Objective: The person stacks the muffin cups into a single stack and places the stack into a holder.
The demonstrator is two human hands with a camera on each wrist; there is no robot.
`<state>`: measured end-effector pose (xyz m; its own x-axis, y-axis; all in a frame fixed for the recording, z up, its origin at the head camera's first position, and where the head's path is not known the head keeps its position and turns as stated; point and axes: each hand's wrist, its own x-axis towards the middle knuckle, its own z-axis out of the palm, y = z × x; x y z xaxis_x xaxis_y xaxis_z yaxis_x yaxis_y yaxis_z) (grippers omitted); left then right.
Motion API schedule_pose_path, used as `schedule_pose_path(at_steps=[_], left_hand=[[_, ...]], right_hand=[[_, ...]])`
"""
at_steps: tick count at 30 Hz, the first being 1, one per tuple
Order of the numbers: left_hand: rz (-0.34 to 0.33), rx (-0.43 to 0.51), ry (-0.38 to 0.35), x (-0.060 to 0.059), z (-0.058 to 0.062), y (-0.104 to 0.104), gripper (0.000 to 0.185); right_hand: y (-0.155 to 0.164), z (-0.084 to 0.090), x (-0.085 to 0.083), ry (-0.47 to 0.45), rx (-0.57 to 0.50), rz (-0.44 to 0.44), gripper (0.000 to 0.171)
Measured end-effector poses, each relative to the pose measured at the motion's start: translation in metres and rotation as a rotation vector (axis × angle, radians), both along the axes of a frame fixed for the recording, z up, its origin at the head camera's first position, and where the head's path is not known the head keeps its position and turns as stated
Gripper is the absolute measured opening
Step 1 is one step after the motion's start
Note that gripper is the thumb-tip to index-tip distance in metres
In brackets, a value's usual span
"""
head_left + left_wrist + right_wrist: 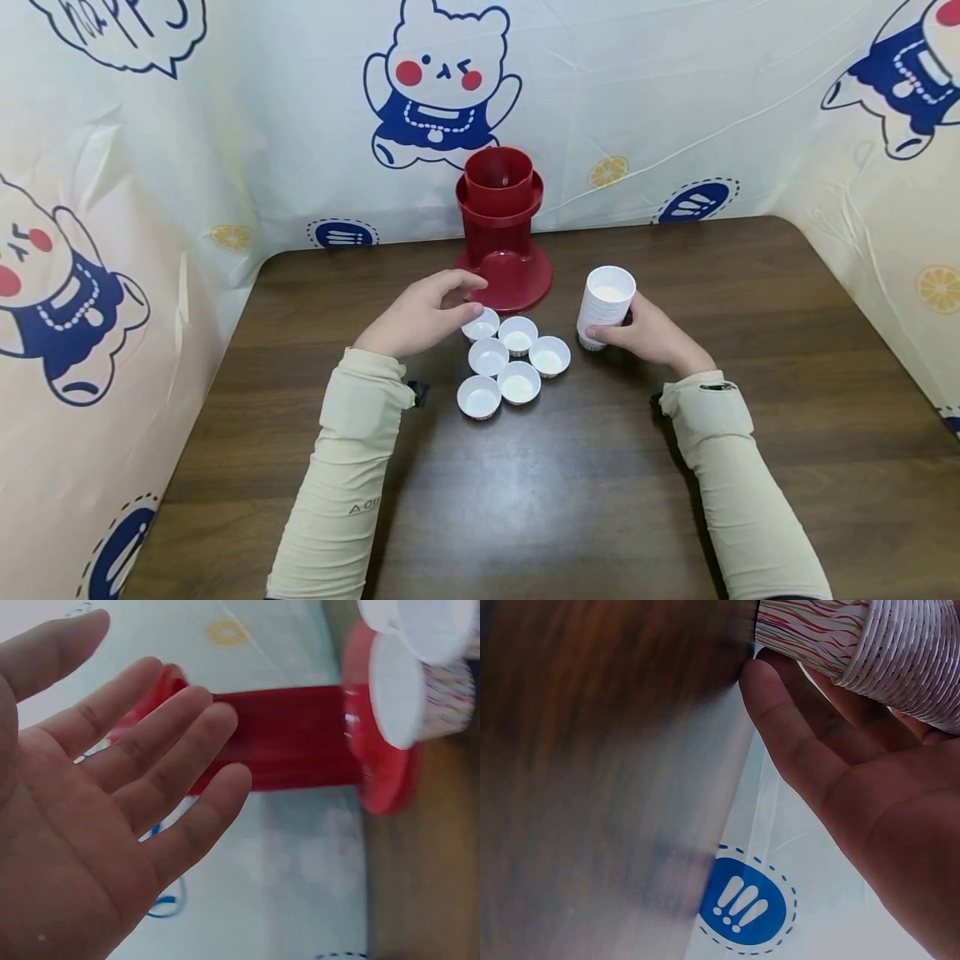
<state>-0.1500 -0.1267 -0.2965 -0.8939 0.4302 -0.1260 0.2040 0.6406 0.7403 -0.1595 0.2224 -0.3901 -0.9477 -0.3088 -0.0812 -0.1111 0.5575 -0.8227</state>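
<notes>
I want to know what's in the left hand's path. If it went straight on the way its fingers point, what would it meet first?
Most likely the red stand. The left hand points its fingers at the stand's column, above the nearest paper cup. Depth is unclear, so the round base might come first.

White exclamation marks "!!!" stand on blue ovals (742, 900) printed on the backdrop (675, 100), at twelve o'clock.

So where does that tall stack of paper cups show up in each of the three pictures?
Head view: stack of cups right of centre, gripped by the right hand.
Left wrist view: not surely in it.
Right wrist view: top right, stack of cups on the fingers.
Shared landmark: the cartoon-printed backdrop.
</notes>
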Motion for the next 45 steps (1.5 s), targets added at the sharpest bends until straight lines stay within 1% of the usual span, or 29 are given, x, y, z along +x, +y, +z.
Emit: schedule_pose_path(at_steps=[4, 9, 11, 14, 19, 24, 27, 30, 39, 45], left_hand=[[0.012, -0.031, -0.03, -0.009, -0.017, -0.005, 0.05], [0.004, -0.024, -0.077, -0.022, -0.042, -0.007, 0.054], [-0.012, -0.034, -0.091, -0.027, -0.052, -0.007, 0.056], [-0.049, -0.073, -0.092, -0.033, -0.063, -0.007, 0.063], [-0.104, -0.1, -0.086, -0.04, -0.076, -0.007, 0.077], [-0.137, -0.118, -0.086, -0.042, -0.083, -0.006, 0.082], [-0.142, -0.136, -0.082, -0.042, -0.086, -0.005, 0.081], [-0.139, -0.163, -0.084, -0.042, -0.087, -0.003, 0.082], [-0.123, -0.204, -0.097, -0.041, -0.083, 0.001, 0.08], [-0.101, -0.211, -0.06, -0.041, -0.087, 0.002, 0.072]], right_hand=[[0.0, -0.001, 0.0, 0.011, -0.002, -0.002, 0.07], [0.001, -0.002, 0.0, 0.008, -0.007, -0.001, 0.07], [0.002, -0.002, -0.001, 0.002, -0.001, -0.002, 0.071], [0.001, -0.001, 0.0, -0.008, 0.009, -0.004, 0.073], [0.0, 0.0, 0.0, -0.018, 0.01, -0.006, 0.074], [-0.001, 0.001, 0.0, -0.018, 0.007, -0.004, 0.074], [-0.001, 0.003, 0.001, -0.023, 0.008, -0.005, 0.074], [-0.001, 0.004, 0.002, -0.025, 0.008, -0.005, 0.074], [-0.001, 0.002, 0.001, -0.02, 0.014, -0.01, 0.071], [-0.001, 0.001, 0.0, -0.02, 0.018, -0.007, 0.072]])
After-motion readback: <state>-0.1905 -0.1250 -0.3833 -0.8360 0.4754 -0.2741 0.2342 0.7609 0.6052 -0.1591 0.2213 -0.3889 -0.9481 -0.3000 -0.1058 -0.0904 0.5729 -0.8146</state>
